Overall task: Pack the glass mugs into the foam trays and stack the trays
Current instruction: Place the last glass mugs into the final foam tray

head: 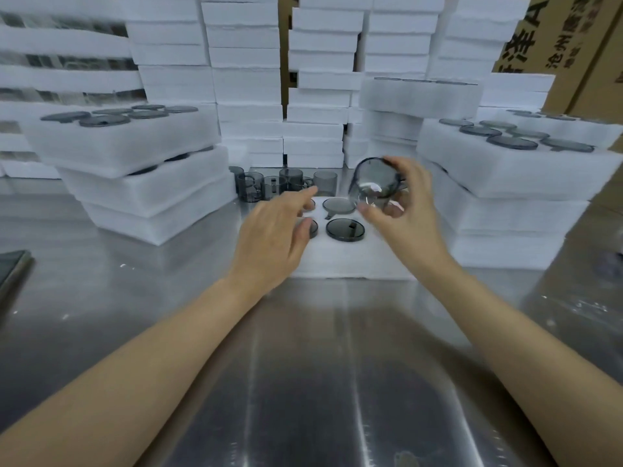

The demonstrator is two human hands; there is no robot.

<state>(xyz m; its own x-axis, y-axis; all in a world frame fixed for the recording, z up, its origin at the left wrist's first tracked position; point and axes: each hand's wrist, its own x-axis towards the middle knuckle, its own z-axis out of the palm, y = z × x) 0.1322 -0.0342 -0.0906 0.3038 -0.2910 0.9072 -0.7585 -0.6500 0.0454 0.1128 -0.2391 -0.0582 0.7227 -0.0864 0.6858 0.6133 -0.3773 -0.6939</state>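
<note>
A white foam tray [340,261] lies on the steel table in front of me, with smoky glass mugs sunk into its round pockets; one packed mug [345,229] shows near the middle. My right hand [409,210] grips another grey glass mug [372,182], tilted on its side above the tray's right pockets. My left hand [276,227] hovers over the tray's left side with its fingers stretched out and relaxed, holding nothing. Several loose mugs [269,185] stand upright behind the tray.
Filled foam trays are stacked at the left [135,170] and at the right [505,183]. Tall piles of white foam [242,79] wall off the back, with cardboard boxes [580,45] at the far right. A dark flat object [13,267] lies at the left edge.
</note>
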